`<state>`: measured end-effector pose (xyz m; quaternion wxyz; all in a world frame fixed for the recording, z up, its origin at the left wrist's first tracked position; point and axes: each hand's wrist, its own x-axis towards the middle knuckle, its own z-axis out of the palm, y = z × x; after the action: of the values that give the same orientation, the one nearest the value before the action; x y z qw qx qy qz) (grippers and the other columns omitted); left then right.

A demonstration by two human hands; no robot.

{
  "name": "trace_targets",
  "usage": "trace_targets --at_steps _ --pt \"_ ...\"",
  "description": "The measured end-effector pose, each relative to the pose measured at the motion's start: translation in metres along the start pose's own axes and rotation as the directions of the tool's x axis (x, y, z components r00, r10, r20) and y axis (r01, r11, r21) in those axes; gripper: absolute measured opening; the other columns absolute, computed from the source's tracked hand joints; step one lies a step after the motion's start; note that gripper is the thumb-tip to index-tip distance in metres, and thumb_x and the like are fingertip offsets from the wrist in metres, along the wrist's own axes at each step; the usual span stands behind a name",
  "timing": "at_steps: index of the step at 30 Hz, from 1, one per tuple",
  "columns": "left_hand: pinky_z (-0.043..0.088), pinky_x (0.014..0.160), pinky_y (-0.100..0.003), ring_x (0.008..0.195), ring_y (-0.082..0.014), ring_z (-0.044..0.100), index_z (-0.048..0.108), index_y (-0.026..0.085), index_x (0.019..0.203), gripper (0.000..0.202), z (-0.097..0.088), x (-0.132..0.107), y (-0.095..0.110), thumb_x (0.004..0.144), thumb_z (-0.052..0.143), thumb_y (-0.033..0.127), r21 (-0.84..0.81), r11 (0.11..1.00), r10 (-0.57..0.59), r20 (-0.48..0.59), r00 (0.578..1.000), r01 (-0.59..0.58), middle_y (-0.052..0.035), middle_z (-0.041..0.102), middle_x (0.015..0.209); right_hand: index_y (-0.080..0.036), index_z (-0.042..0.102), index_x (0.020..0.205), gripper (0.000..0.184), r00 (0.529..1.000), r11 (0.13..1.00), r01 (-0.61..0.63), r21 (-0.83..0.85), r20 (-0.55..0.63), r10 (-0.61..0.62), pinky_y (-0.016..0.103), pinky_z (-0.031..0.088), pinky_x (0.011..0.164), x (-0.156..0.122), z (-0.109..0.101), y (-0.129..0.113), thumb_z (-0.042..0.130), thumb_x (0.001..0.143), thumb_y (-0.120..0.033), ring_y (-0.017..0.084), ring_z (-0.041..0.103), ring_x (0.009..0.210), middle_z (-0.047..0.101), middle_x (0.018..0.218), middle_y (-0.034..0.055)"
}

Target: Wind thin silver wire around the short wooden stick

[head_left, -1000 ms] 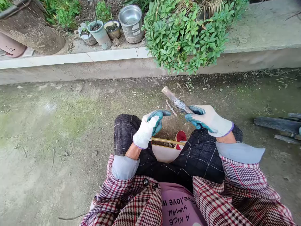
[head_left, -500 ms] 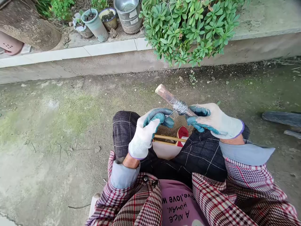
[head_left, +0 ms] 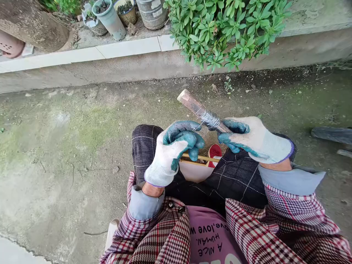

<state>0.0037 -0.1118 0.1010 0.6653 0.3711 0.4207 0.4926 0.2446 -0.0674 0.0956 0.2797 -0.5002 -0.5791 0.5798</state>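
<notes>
A short wooden stick (head_left: 191, 102) is held tilted above my knees, its bare end pointing up and to the left. Thin metal wire (head_left: 210, 119) is wound in a coil round the stick's middle. My right hand (head_left: 247, 137), in a white and teal work glove, grips the stick's lower end. To the left of the coil, my left hand (head_left: 177, 148), gloved alike, has its fingers curled together in a pinch. A fine strand of wire runs from the coil to those fingertips. Part of the strand is hidden inside the left fingers.
Beyond the ground in front runs a low concrete ledge (head_left: 129, 68) with a white tiled edge. On it stand flower pots (head_left: 111, 20), a metal bucket (head_left: 152, 14) and a leafy green shrub (head_left: 222, 33). A dark, long object (head_left: 332, 134) lies at the right.
The stick has shifted slightly up and left in view. My left hand's fingers have curled and turned a little at the wire. My right hand keeps its grip.
</notes>
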Motion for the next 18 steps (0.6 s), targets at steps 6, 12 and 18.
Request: trace_targets --at_steps 6,12,18 --pt "0.04 0.039 -0.016 0.044 -0.0055 0.051 0.072 0.02 0.097 0.032 0.001 -0.005 -0.001 0.084 0.083 0.047 -0.009 1.0 -0.007 -0.134 0.991 0.006 0.0029 0.07 0.068 -0.023 0.074 0.087 0.044 1.0 0.999 -0.029 0.042 0.004 0.029 0.026 0.038 0.044 -0.01 0.012 -0.005 0.089 0.075 -0.063 0.012 0.044 0.051 0.054 0.062 -0.0034" --pt "0.04 0.04 -0.016 0.047 -0.0073 0.056 0.069 0.021 0.096 0.035 0.001 -0.013 0.001 0.079 0.087 0.046 -0.091 0.995 0.036 -0.125 0.991 -0.048 0.005 0.065 0.064 -0.022 0.077 0.096 0.046 0.998 0.995 -0.026 0.099 -0.049 0.031 0.028 0.04 0.045 -0.026 0.029 -0.01 0.09 0.074 -0.06 0.013 0.047 0.053 0.058 0.065 -0.0024" --pt "0.041 0.042 -0.018 0.047 -0.0074 0.053 0.067 0.022 0.1 0.037 0.006 -0.019 0.005 0.083 0.085 0.05 -0.12 0.99 0.055 -0.156 0.986 -0.074 0.0054 0.063 0.065 -0.023 0.065 0.076 0.044 0.992 1.0 0.001 0.029 -0.127 0.003 0.029 0.036 0.046 -0.046 0.047 -0.006 0.088 0.079 -0.061 0.013 0.043 0.054 0.053 0.063 -0.0025"
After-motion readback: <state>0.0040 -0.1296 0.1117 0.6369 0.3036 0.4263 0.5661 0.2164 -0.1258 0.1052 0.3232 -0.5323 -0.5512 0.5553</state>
